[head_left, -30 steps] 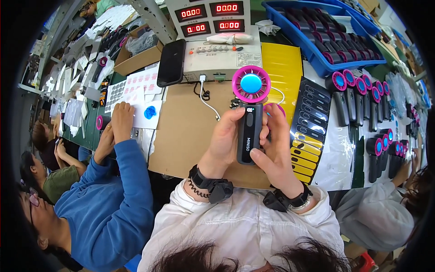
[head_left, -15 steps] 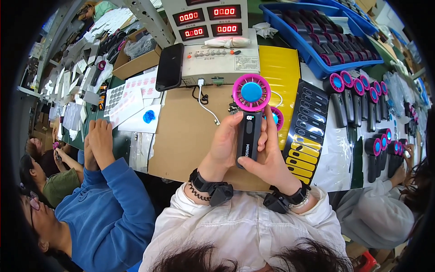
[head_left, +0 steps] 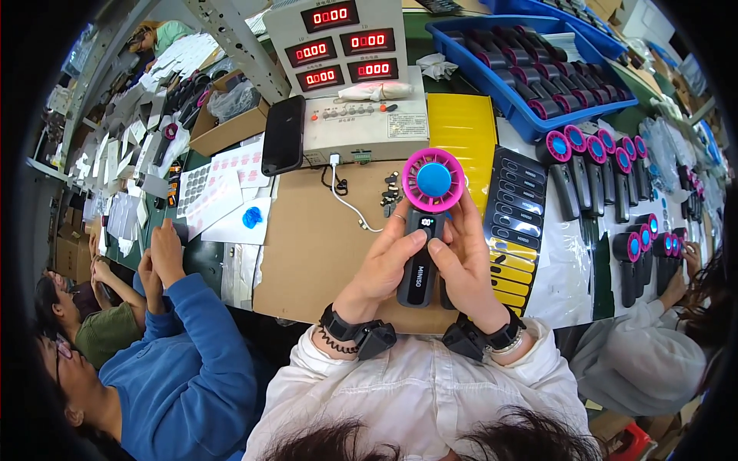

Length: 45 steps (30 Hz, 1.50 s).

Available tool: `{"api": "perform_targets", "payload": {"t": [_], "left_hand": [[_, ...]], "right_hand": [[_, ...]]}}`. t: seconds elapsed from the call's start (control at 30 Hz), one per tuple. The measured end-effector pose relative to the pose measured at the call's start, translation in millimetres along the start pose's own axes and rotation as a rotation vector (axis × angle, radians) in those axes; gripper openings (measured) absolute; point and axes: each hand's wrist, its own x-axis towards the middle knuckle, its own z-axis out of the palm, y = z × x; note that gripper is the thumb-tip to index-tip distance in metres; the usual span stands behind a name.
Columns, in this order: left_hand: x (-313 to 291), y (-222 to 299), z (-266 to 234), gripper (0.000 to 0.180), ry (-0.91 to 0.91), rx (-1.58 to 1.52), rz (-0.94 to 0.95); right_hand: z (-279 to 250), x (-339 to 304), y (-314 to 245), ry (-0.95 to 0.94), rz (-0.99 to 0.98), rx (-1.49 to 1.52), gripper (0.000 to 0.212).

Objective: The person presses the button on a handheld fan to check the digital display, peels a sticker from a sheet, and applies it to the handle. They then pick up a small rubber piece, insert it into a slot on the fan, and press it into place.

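Upright before me is a handheld fan (head_left: 419, 280) with a pink ring, a blue centre and a dark handle; a small display on the handle is lit. My left hand (head_left: 384, 260) is closed round the handle's left side, its thumb resting just below the display. From the other side my right hand (head_left: 467, 261) grips it too, thumb on the handle's upper part and fingers behind. A dark piece shows beneath my right hand, mostly hidden. Under the fan lies a brown board (head_left: 307, 265), with small dark parts (head_left: 390, 192) beside the fan head.
A meter box (head_left: 365, 127) with red digits stands ahead, a phone (head_left: 284, 134) leaning against it and a white cable (head_left: 347, 201) plugged in. On the right are a blue crate (head_left: 530, 123) of fans, standing fans (head_left: 592, 180) and sticker sheets (head_left: 516, 200). Co-workers sit both sides.
My left thumb has moved onto the handle below the display, and my right thumb has slid up from its lower end. The second fan's head behind my right hand is now hidden.
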Motion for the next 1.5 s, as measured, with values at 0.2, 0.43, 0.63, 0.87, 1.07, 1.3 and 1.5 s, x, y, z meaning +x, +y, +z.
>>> {"api": "perform_targets", "payload": {"t": [0.2,0.43,0.63,0.87,1.07,1.3,1.5], "left_hand": [[-3,-3,-8,0.065,-0.002,0.051,0.012],[-6,-8,-9,0.063,0.086,0.200,0.016],[-7,-10,0,0.060,0.098,0.305,0.064],[-7,-14,-3,0.053,0.109,0.439,0.129],[-8,-11,3,0.044,0.076,0.454,0.206],[-21,4,-14,0.038,0.265,0.186,-0.014],[-39,27,-46,0.036,0.487,0.185,-0.124]], "right_hand": [[4,1,1,-0.012,-0.058,-0.099,0.068],[3,1,2,0.005,-0.081,-0.207,0.064],[4,3,-1,0.047,-0.104,-0.178,0.062],[3,1,1,0.052,-0.126,-0.175,0.063],[3,-2,1,0.061,-0.103,-0.087,0.066],[3,0,-18,-0.009,0.117,-0.051,0.067],[-25,-4,-22,0.023,0.075,-0.248,0.059]]}}
